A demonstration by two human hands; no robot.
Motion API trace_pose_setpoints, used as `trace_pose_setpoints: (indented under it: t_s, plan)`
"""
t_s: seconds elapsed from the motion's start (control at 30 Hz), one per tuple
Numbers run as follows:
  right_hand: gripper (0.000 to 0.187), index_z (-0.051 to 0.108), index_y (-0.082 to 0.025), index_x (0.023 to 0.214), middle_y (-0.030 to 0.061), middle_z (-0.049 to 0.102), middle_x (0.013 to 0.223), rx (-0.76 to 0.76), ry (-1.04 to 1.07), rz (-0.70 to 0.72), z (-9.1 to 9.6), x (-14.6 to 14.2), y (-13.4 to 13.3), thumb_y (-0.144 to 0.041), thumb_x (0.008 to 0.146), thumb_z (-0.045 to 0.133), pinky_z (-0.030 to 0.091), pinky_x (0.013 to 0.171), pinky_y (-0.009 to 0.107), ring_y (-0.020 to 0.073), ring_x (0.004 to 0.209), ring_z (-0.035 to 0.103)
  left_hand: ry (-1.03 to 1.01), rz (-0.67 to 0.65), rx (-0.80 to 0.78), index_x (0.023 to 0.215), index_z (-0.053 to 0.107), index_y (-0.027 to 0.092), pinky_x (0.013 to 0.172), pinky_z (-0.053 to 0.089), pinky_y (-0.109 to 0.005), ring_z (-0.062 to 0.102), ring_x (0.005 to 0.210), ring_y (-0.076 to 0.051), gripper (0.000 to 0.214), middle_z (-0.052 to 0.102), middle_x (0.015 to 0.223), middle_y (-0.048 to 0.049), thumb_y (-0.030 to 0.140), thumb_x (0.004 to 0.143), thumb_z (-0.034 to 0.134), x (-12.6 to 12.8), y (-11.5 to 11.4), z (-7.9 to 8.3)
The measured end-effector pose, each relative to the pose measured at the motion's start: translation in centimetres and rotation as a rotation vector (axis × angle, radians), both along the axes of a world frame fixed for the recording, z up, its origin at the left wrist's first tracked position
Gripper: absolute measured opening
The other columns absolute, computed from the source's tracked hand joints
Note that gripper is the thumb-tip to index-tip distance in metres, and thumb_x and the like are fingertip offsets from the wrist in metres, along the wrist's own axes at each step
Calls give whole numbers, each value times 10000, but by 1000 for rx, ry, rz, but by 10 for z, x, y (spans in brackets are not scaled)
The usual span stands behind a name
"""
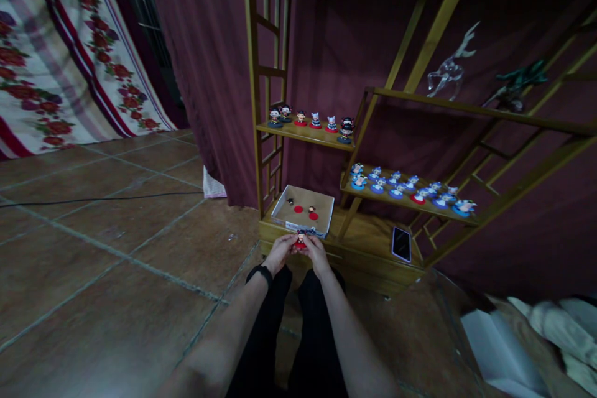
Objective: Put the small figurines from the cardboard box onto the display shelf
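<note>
A small doll figurine (pixel 301 237) with dark hair and a red base is held upright between my two hands, in front of the shelf unit. My left hand (pixel 280 252) grips it from the left, and my right hand (pixel 317 252) closes on it from the right. Just beyond my hands lies an open cardboard box (pixel 284 219) on the bottom shelf. Inside it are a red disc (pixel 298 209), a second red disc (pixel 314 216), a small figurine (pixel 311 209) beside that one, and a tiny dark piece (pixel 290 201).
Several figurines stand on the upper left shelf (pixel 305 132), and two rows of blue-based ones on the right shelf (pixel 396 196). A phone (pixel 402 244) lies at the bottom right. Higher up stands a clear deer ornament (pixel 450 68). A cable (pixel 102 198) crosses the tiled floor.
</note>
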State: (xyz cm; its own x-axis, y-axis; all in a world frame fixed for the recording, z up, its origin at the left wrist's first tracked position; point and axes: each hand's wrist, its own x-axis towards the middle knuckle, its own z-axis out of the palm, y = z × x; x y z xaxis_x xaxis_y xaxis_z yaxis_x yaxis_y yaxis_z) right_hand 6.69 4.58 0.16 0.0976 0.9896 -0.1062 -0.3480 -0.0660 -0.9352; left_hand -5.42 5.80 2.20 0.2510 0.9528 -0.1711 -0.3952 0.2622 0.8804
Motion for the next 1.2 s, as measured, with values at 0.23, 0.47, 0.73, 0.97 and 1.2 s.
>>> trace_pose_setpoints:
  t_s: [0.23,0.47,0.73,0.97,1.2]
  plan:
    - [359,608,-197,815,-3,668,703,-27,44,-25,2,0,0,-487,612,666,496,579,263,129,581,611,6,-13,-14,746,653,122,522,398,-211,564,522,-96,289,654,636,-41,383,633,704,-1,-1,4]
    - [411,613,-199,906,39,684,859,-42,139,13,16,2,-7,-540,680,578,504,609,270,153,693,633,7,-18,28,756,666,133,544,402,-204,578,592,-100,272,669,717,-50,349,605,733,-1,-4,6]
    - [388,620,-206,909,53,672,940,-81,185,48,19,7,-7,-524,695,559,514,637,289,177,783,624,-10,-89,65,854,667,143,650,428,-236,613,691,-128,334,680,797,-59,244,554,774,0,-5,6]
    - [252,588,-248,866,-12,658,789,-77,180,9,20,7,-9,-351,637,609,498,635,295,170,750,615,33,-131,131,878,661,137,701,436,-272,615,719,-150,358,677,792,-66,204,544,771,2,-5,3]
    - [206,588,-233,797,-27,609,706,-92,155,-11,20,8,-10,-260,594,565,469,622,268,151,699,577,81,-161,188,841,665,142,737,435,-288,611,729,-157,333,674,783,-56,167,523,763,2,-4,0]
